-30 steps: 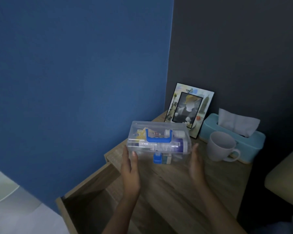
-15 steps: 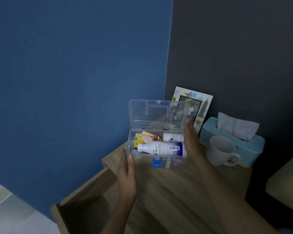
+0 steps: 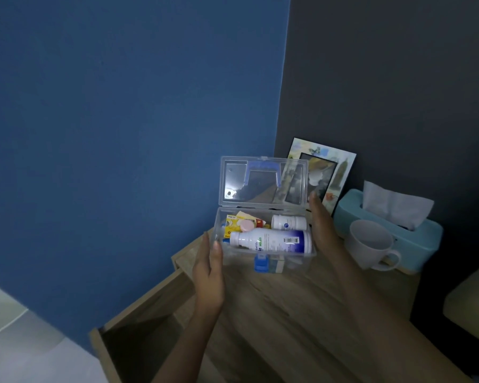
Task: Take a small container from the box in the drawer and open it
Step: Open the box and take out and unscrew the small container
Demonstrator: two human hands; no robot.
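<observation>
A clear plastic box (image 3: 293,262) with a blue latch stands on the wooden bedside table (image 3: 302,313), its lid (image 3: 263,182) swung upright. Inside lie a large white bottle (image 3: 271,240) with a blue end, a small white container (image 3: 288,222) behind it, a pink round piece (image 3: 246,224) and yellow packets (image 3: 233,223). My left hand (image 3: 209,275) is flat against the box's left end, fingers straight. My right hand (image 3: 320,225) rests along the right end, fingertips up by the lid's edge. Neither hand holds anything from inside.
The drawer (image 3: 138,335) below the table stands pulled out at lower left. A framed picture (image 3: 332,172) leans on the dark wall behind the box. A white mug (image 3: 371,246) and a teal tissue box (image 3: 398,225) stand to the right. A blue wall is at left.
One second ago the box lid was shut with both hands at its ends. The lid has since swung upright; my right hand rose along the right side. The left hand stays put.
</observation>
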